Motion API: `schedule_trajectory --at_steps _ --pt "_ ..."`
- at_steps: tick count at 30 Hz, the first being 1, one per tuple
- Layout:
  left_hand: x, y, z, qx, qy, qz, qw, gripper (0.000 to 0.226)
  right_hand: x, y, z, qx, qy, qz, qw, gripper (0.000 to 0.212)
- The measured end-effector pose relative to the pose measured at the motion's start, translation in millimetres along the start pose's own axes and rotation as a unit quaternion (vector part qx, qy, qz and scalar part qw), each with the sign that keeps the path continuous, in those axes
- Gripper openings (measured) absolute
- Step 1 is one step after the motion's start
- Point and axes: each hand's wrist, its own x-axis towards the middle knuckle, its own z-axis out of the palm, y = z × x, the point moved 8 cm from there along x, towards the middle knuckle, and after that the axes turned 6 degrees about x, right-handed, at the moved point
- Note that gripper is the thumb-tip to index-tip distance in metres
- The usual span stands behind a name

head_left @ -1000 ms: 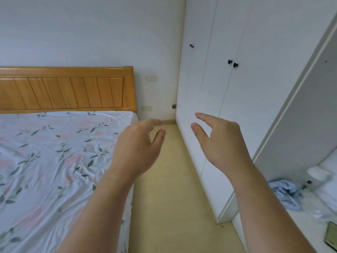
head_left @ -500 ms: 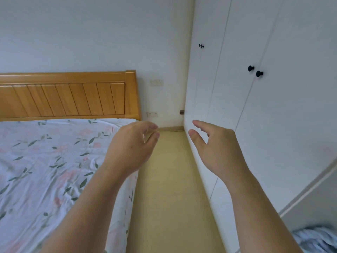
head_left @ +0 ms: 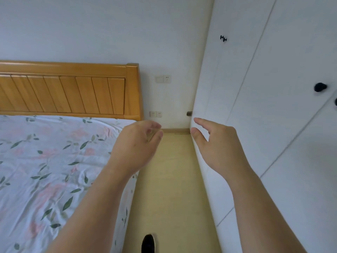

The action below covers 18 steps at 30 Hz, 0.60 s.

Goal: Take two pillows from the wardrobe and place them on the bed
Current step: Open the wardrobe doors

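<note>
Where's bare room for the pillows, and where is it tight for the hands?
Free: the bed, bare from the headboard to its floor-side edge. Tight: the narrow floor strip between bed and wardrobe; left hand hangs at its bed side, right hand at its wardrobe side, both holding nothing.

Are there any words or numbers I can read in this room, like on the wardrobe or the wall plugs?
None: no words, numbers or brand marks can be read anywhere.
The wardrobe doors are plain white.
The wall sockets show no lettering that I can make out.
The bed sheet has only a flower-and-leaf print.
</note>
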Motion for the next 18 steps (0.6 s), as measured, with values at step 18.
schedule_trajectory --at_steps 18 --pt "369.2 -89.6 101.9 -0.037 -0.083 0.068 0.994 0.025 342.0 33.7 114.3 -0.027 0.047 0.042 0.998 0.040"
